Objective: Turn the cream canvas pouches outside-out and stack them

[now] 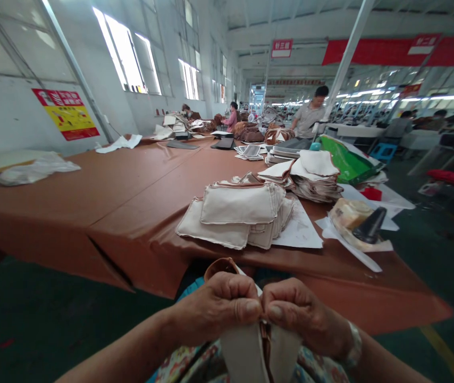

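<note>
A cream fabric piece with brown edges (243, 354) hangs over my lap, pinched at its top between both hands. My left hand (230, 303) has its thumb and curled fingers closed on the left side of the piece. Right beside it, my right hand (299, 311) grips the other side, and the thumbs nearly touch. A brown curled part (221, 267) shows behind my left hand. Past my hands, a stack of cream fabric pieces (238, 205) lies near the front edge of the brown-covered table (131, 186).
More stacked pieces (317, 178) stand at the back right, beside a green bag (344, 159). On the right corner are a yellowish block (350, 214) and a black cone-shaped object (370, 226) on paper. A person (309, 117) stands farther off.
</note>
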Available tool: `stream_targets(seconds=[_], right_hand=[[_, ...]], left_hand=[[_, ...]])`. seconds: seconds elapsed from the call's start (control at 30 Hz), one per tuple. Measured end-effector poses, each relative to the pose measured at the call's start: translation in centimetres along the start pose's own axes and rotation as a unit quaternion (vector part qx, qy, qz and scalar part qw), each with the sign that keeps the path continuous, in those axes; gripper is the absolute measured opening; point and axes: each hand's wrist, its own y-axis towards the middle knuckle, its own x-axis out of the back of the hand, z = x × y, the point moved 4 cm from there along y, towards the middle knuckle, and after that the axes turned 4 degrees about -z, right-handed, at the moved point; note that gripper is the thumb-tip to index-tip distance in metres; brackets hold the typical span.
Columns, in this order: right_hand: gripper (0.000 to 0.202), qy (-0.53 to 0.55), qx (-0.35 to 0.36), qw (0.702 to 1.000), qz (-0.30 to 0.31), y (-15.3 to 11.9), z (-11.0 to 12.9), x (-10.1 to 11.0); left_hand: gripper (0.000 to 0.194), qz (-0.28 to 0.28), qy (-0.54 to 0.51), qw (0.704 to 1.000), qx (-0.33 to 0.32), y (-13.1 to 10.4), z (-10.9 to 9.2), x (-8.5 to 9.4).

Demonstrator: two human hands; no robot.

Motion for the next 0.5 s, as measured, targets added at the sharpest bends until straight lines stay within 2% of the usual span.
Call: stream_targets(seconds=[0.13,0.23,0.33,0.5], right_hand=[[0.041,-0.101,0.043,0.994,-0.004,0.0,0.7,0.3],[0.040,-0.149,0.057,0.987,-0.002,0.1,1.3,0.5],[0.040,-0.110,0.046,0.993,0.011,0.4,1.5,0.5],[0.033,-0.013,-0.004,0.999,0.053,0.7,0.6,0.1]], left_hand=[[0.053,-0.010,0.117,0.992,-0.040,-0.3,-2.1,0.1],[0.046,0.017,0.181,0.983,0.001,-0.6,-3.1,-0.1],[0.040,0.049,0.194,0.980,0.011,-0.9,-3.4,-0.4],[0.038,0.022,0.115,0.993,0.018,-0.7,-2.1,-0.9]])
